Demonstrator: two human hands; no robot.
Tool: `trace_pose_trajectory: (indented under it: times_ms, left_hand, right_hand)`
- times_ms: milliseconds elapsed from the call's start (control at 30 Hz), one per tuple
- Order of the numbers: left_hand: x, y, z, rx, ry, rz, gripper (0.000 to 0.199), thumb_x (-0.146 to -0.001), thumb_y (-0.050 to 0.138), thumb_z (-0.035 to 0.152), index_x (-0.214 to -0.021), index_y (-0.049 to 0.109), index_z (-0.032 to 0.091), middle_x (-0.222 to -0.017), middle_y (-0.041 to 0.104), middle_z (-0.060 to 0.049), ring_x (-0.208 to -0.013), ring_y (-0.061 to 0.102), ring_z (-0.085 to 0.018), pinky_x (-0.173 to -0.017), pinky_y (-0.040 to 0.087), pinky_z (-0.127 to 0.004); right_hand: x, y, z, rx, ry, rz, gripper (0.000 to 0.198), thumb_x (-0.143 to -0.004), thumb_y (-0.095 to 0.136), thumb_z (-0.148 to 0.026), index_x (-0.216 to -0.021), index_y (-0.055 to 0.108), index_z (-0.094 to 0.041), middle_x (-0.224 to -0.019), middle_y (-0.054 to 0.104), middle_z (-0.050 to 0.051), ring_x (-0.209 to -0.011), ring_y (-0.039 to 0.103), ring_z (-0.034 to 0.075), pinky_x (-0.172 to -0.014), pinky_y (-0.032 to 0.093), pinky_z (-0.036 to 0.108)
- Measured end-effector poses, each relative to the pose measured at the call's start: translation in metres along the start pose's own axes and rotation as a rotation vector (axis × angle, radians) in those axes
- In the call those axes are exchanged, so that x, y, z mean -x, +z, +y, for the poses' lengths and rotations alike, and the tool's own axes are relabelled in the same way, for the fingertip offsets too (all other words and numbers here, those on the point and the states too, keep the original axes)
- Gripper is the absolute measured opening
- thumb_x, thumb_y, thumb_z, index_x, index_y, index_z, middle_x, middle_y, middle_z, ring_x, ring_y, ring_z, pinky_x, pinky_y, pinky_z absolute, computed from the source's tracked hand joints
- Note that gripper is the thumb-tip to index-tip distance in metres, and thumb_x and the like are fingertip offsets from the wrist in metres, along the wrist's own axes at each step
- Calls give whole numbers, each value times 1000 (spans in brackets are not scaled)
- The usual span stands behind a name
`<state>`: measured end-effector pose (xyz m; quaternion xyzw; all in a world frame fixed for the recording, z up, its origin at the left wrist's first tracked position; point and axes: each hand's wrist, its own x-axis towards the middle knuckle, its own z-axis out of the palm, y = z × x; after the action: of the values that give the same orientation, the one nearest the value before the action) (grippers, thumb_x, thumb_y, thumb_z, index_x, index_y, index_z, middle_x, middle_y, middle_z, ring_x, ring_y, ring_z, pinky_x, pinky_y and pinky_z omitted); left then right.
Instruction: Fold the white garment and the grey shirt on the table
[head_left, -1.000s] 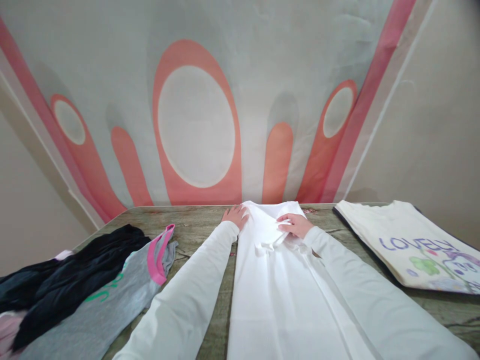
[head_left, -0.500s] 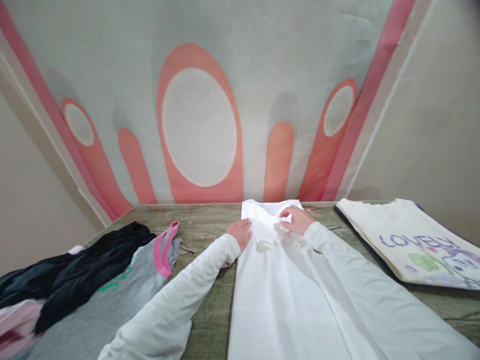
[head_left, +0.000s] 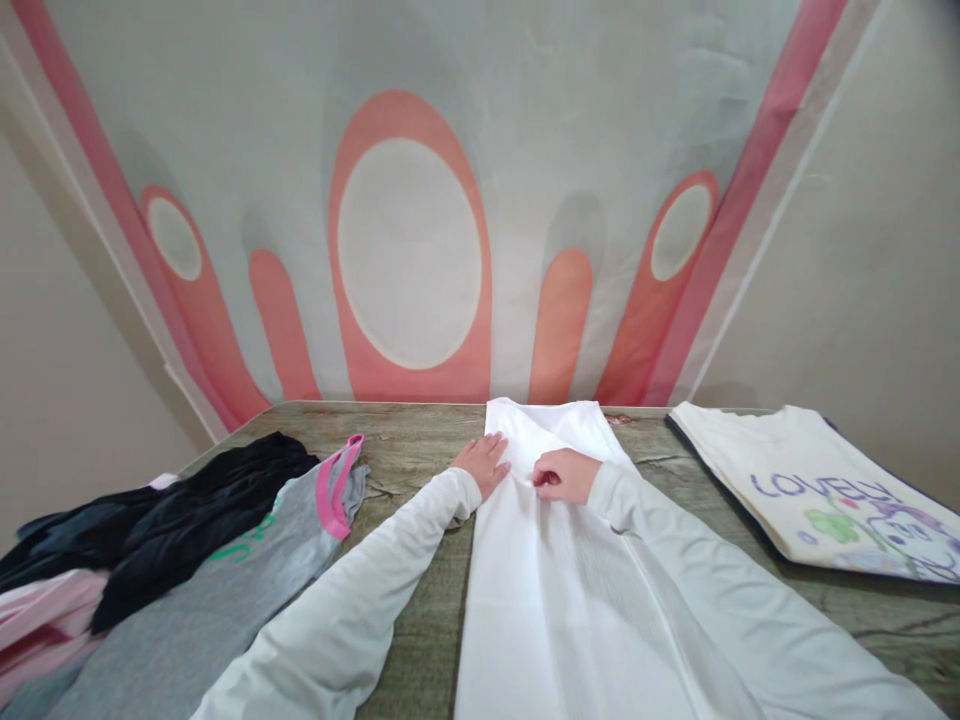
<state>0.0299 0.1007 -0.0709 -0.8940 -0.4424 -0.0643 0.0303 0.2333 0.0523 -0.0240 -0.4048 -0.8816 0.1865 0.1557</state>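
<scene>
Currently, right grip (head_left: 568, 475): my fingers curl in toward the thumb on the cloth; whether a bit of fabric is pinched between them, I cannot tell.
Left grip (head_left: 481, 465): flat, fingers slightly spread, resting on the garment's left edge.
White garment (head_left: 510, 600): under both my hands, stretched lengthwise along the bench (head_left: 420, 440), its far end by the back edge, its near end out of view.
Done, I judge: the cloth is brought into a long strip with a fairly straight left side.
Left, I judge: ridges down the middle and right are not flattened, and I see no crosswise fold.
My right: a cream "LOVELY" shirt (head_left: 817, 480) lies flat and tidy.
My left: the grey shirt (head_left: 187, 620), black garment (head_left: 202, 500) and pink cloth (head_left: 45, 620) lie loosely heaped.
</scene>
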Motion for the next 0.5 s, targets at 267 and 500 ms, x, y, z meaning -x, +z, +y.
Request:
trace_pose_trajectory:
  times_ms: [267, 500]
  left_hand:
    - [1, 1, 1, 6, 4, 16, 51, -88, 25, 43, -132, 30, 18, -140, 25, -6, -127, 23, -22, -101, 24, -42]
    - [2, -1, 2, 16, -5, 19, 50, -88, 26, 43, -132, 30, 19, -140, 25, -5, -128, 23, -21, -102, 24, -41]
  right_hand:
    - [15, -29, 32, 8, 232, 83, 15, -69, 54, -26, -71, 66, -18, -65, 65, 0, -60, 56, 12, -58, 40, 21]
    - [19, -23, 79, 129, 579, 261, 17, -69, 56, -32, -69, 63, -16, -72, 65, 6, -68, 57, 16, -63, 40, 25]
